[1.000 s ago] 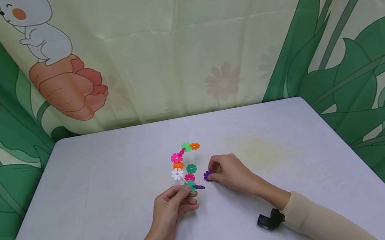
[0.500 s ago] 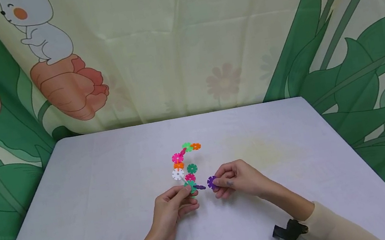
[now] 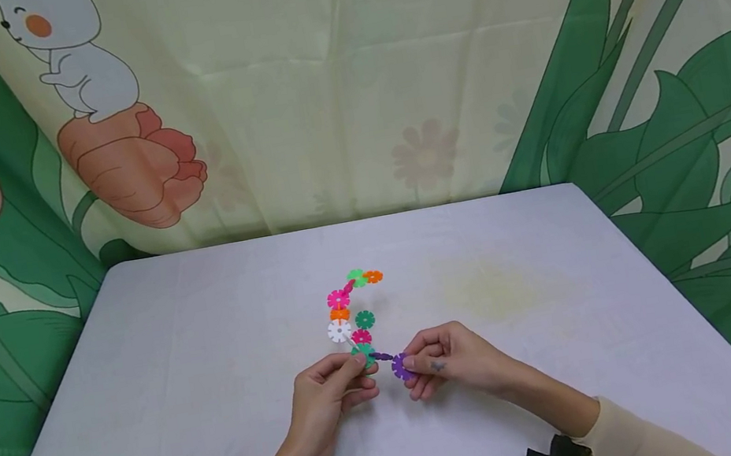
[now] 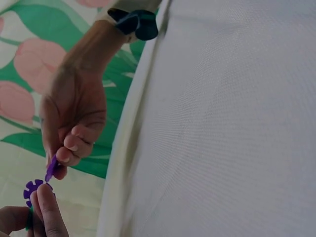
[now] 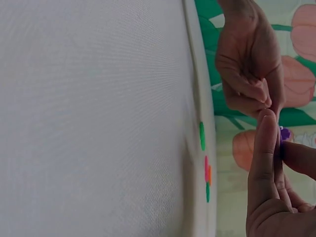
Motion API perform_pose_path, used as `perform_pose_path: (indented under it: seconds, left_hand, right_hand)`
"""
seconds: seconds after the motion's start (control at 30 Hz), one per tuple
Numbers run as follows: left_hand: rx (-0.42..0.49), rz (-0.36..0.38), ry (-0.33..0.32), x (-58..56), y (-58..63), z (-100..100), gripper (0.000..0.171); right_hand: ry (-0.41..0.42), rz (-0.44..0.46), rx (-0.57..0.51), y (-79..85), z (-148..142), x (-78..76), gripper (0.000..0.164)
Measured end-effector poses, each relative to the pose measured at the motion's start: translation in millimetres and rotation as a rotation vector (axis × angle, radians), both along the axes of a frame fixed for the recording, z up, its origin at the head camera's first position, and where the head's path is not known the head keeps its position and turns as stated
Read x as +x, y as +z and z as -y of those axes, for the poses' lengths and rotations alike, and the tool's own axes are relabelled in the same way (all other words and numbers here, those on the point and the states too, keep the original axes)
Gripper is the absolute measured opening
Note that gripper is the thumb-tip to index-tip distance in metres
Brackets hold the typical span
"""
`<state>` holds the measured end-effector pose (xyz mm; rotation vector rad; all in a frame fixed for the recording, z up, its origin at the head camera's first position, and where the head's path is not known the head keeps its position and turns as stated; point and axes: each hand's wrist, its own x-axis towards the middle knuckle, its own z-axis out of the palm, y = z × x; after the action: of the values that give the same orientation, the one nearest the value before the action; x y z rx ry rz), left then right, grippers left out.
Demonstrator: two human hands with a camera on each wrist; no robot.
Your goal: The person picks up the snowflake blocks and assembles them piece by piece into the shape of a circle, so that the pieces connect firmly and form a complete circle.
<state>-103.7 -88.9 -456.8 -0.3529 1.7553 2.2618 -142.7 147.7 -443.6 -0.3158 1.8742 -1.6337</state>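
My left hand (image 3: 330, 393) pinches a teal notched snowflake disc (image 3: 365, 353) between thumb and fingers. A dark purple disc (image 3: 381, 356), seen edge-on, sticks out from it to the right. My right hand (image 3: 458, 361) pinches a second purple disc (image 3: 401, 367) by its right side. Its rim meets or nearly meets the edge-on purple disc; whether their notches interlock I cannot tell. In the left wrist view the left fingers (image 4: 47, 210) sit just below the purple discs, one face-on (image 4: 33, 191) and one held by the right hand (image 4: 74, 113).
Beyond the hands, a curved row includes white (image 3: 339, 332), orange (image 3: 339, 314), pink (image 3: 338, 298), light green (image 3: 357, 278) and orange (image 3: 374, 277) discs. Green (image 3: 365, 320) and pink (image 3: 361, 336) discs lie inside the curve. A white cloth (image 3: 215, 363) covers the table.
My right hand has come nearer the front edge, bringing its purple disc from right of the edge-on purple disc up against or close to its end. The left hand has hardly moved.
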Motion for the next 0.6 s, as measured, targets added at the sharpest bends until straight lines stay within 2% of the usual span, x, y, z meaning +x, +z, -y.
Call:
perform_pose_path:
  seconds: [0.6]
  left_hand:
    - [0.006,-0.01,-0.048,0.7,-1.6,-1.2,0.024]
  right_hand:
    - [0.005,-0.049,-0.011,1.3,0.8,0.1,0.024]
